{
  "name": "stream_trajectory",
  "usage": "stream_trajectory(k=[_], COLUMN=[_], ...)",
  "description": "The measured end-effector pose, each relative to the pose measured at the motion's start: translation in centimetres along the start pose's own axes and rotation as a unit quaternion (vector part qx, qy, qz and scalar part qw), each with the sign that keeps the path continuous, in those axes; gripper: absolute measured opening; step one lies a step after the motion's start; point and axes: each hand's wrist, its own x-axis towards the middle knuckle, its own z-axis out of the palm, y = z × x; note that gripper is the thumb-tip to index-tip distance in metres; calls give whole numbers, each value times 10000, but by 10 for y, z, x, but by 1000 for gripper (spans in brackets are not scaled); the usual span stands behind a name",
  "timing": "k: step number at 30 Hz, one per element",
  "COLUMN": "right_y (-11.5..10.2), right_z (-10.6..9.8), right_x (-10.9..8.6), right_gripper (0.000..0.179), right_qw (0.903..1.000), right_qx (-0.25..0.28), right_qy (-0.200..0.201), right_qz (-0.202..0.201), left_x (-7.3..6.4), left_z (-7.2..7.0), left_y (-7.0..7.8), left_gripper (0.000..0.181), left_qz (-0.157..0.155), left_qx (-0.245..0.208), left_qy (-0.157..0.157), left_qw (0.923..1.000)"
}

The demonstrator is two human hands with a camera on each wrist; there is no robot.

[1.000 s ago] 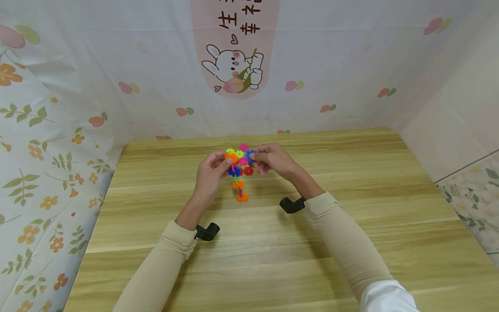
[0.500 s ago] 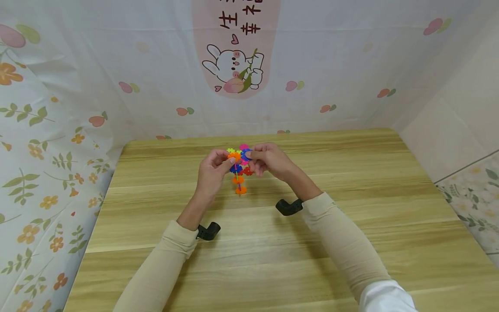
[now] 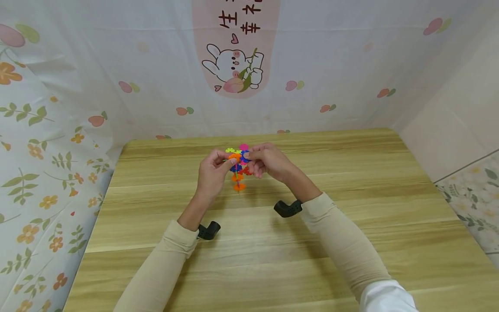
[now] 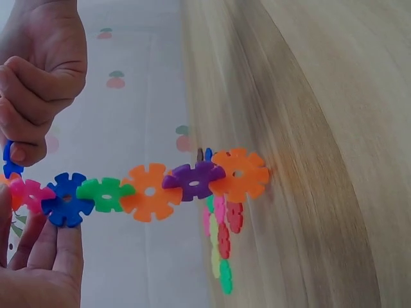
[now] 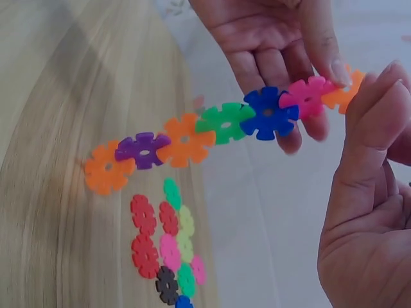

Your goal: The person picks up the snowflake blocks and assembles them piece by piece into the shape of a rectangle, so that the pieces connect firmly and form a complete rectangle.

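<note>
A chain of notched plastic snowflake discs hangs below my left hand (image 3: 210, 173), which pinches its top orange disc (image 3: 234, 157) between thumb and fingers. Downward from there run a pink disc (image 5: 309, 97), a blue disc (image 5: 270, 113), a green disc (image 5: 226, 123), an orange disc (image 5: 186, 140), a purple disc (image 5: 144, 150) and a bottom orange disc (image 5: 109, 168). My right hand (image 3: 273, 161) pinches a separate blue disc (image 4: 11, 160) at the edge of the top orange one. Whether the two are joined cannot be told; fingers cover the contact.
Several loose discs lie on the wooden table behind the chain, among them a red disc (image 5: 145, 255), a black disc (image 5: 167, 285) and a yellow disc (image 3: 230, 150). A patterned cloth (image 3: 319, 56) hangs past the table's far edge. Black wrist mounts (image 3: 287, 209) sit at both wrists.
My right hand has moved left, bringing its blue disc up against the top orange disc. The chain's lower end has swung up and slightly left. My left hand has shifted slightly right.
</note>
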Motion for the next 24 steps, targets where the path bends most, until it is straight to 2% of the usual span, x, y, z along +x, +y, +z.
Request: stream_trajectory(k=[6, 10, 17, 21, 24], right_y=[-3, -3, 0, 6, 12], right_z=[3, 2, -1, -6, -11], right_x=[-3, -3, 0, 4, 9], right_gripper=[25, 25, 30, 41, 41], right_qw=[9996, 9992, 9992, 9988, 9988], right_qx=[272, 373, 297, 388, 421], right_qy=[-106, -155, -273, -291, -266], right_qz=[-10, -40, 12, -3, -25], left_x=[1, 1, 4, 5, 5], left_z=[3, 3, -3, -6, -9], left_y=[2, 3, 2, -2, -5], left_gripper=[13, 13, 14, 14, 14], left_qz=[267, 294, -39, -344, -614], left_qx=[133, 203, 368, 136, -111], left_qy=[7, -56, -96, 92, 285], left_qw=[9996, 9993, 9993, 9993, 9976])
